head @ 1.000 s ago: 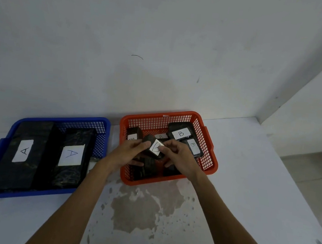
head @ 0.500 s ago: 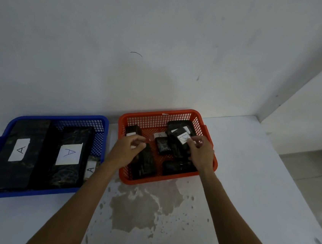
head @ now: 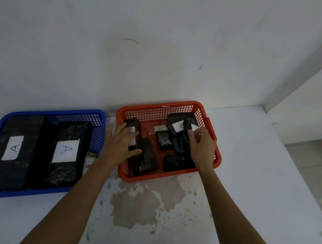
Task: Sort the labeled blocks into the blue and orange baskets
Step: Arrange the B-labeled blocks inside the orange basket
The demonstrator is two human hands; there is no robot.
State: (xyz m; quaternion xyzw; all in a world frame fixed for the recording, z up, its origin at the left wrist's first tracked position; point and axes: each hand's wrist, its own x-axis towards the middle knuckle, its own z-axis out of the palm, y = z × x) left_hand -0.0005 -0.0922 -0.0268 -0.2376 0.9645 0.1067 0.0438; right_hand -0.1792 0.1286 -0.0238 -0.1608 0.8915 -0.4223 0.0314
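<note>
The orange basket (head: 216, 161) holds several black blocks, some with white B labels, such as the B block (head: 177, 126) at the back. My right hand (head: 202, 148) reaches into its right side, fingertips pinched on a small labelled block (head: 190, 125) that leans on the others. My left hand (head: 119, 145) lies spread over a long black block (head: 134, 124) on the basket's left side. The blue basket (head: 58, 111) on the left holds two large black blocks marked A (head: 65, 150) and a small A block (head: 89, 164) in its right corner.
Both baskets stand side by side against a white wall (head: 164, 42) on a white tabletop (head: 248, 190). A patch of worn, flaked paint (head: 143, 205) lies in front of the orange basket. The table's right edge drops to a tiled floor (head: 318, 162).
My right hand carried the small labelled block to the back right of the orange basket. My left hand opened and moved onto the long block on the basket's left.
</note>
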